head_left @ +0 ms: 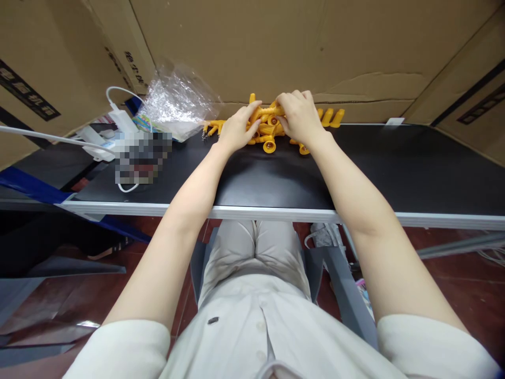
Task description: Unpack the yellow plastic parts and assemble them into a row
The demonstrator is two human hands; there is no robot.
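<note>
A heap of yellow plastic pieces (269,147) lies at the back of the black table, some with round flared ends and some with finger-like prongs. Thin metal chains or springs dangle at its left end. Between both hands runs a ribbed yellow piece (271,112), raised slightly over the heap. My left hand (235,128) pinches its left end with thumb and fingers. On its right part, my right hand (299,117) is closed, knuckles up, hiding what lies under the palm. Several upright yellow prongs (331,117) stand in a row just right of that hand.
Crumpled clear plastic wrap (179,100) lies left of the heap. A white power strip (100,150) with a plug and cables is farther left, beside a blurred-out patch. Cardboard walls (315,47) enclose the back and sides. A metal edge (272,213) borders the table (414,168).
</note>
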